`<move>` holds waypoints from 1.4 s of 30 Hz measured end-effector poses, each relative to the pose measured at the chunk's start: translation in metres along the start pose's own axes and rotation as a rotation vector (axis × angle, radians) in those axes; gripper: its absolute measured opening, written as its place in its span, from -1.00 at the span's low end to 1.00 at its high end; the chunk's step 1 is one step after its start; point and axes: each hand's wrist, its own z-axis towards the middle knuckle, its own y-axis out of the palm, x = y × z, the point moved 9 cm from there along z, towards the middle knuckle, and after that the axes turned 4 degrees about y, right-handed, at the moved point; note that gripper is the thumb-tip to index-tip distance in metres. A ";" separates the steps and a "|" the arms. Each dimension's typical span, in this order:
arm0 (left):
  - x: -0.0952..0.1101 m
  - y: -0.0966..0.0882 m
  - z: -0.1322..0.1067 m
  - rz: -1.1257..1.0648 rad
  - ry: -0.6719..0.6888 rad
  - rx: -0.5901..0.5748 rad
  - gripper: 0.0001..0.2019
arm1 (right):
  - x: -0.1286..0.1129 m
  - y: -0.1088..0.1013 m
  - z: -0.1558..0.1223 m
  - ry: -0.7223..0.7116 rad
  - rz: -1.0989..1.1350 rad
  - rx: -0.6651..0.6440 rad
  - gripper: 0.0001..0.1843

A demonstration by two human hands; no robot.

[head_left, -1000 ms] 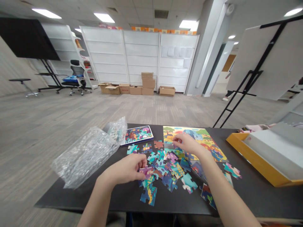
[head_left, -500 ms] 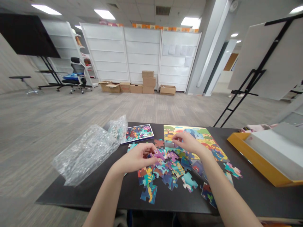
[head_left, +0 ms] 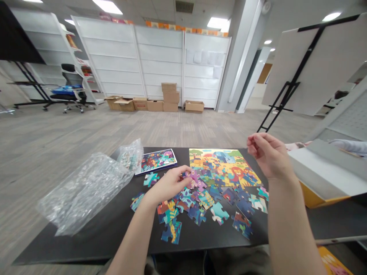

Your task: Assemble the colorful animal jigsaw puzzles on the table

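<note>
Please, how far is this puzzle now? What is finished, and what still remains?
Done: the pieces are out of the plastic bag, and the picture board lies flat, but I cannot tell how many pieces are fitted. In hand: the left hand is on a purple piece; the right hand is raised, showing no piece. Left: many loose pieces on the table.

Open-plan office/storeroom type space: white shelving units, stacked cardboard boxes, swivel office chair, boards on black easels, grey carpet, ceiling panel lights.
</note>
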 end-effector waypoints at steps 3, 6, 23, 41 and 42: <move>-0.005 0.003 0.001 -0.027 -0.032 0.003 -0.71 | -0.005 -0.002 -0.007 0.025 -0.224 -0.010 -0.74; -0.009 0.002 0.003 -0.027 -0.056 0.019 -0.71 | 0.009 0.002 -0.015 0.097 -0.469 -0.096 -0.68; -0.010 0.035 0.022 -0.073 -0.058 -0.112 -0.57 | 0.134 -0.007 -0.046 0.400 -1.043 -0.260 -0.78; -0.011 0.033 0.007 -0.174 -0.068 -0.087 -0.53 | 0.154 0.028 -0.047 0.332 -1.113 -0.456 -0.72; -0.010 0.033 0.007 -0.177 -0.069 -0.082 -0.53 | 0.153 0.026 -0.047 0.349 -1.108 -0.441 -0.72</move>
